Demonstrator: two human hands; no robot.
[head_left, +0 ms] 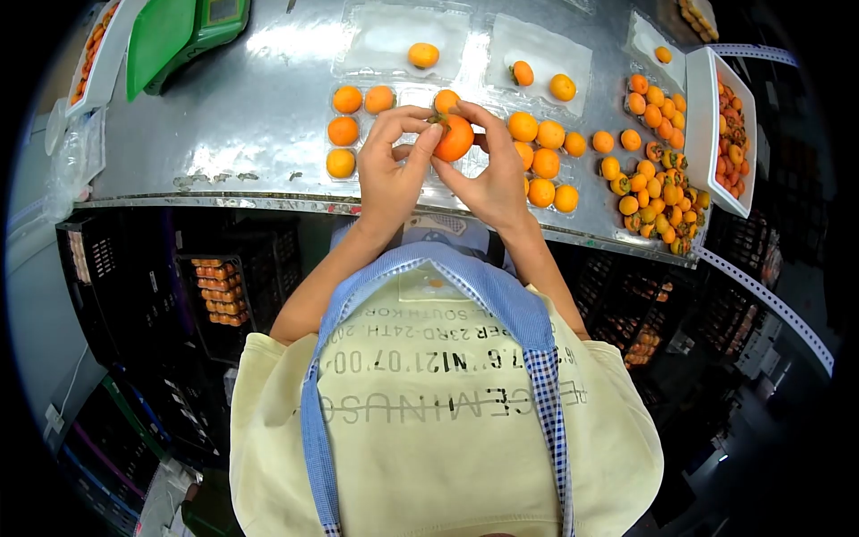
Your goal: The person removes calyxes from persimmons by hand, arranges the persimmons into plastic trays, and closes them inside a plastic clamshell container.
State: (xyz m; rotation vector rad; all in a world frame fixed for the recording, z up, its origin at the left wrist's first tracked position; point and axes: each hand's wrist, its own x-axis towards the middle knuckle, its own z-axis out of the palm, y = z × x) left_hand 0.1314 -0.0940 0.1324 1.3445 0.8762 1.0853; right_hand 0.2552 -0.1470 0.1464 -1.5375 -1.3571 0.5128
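Observation:
An orange persimmon [455,140] is held up over the metal table between both hands, its green calyx facing up and to the left. My left hand [395,166] grips it from the left, the thumb near the calyx. My right hand [492,179] closes round it from the right. Beneath the hands lies a clear plastic tray [360,144], partly hidden, with several persimmons along its left and far sides. Just right of my right hand sits a group of loose persimmons [546,163].
A pile of persimmons [660,201] lies at the table's right end, beside a white box [704,116] of fruit. Clear trays with white liners [541,55] hold a few persimmons at the back. A green scale [179,40] stands back left. Dark crates [237,259] sit below the table edge.

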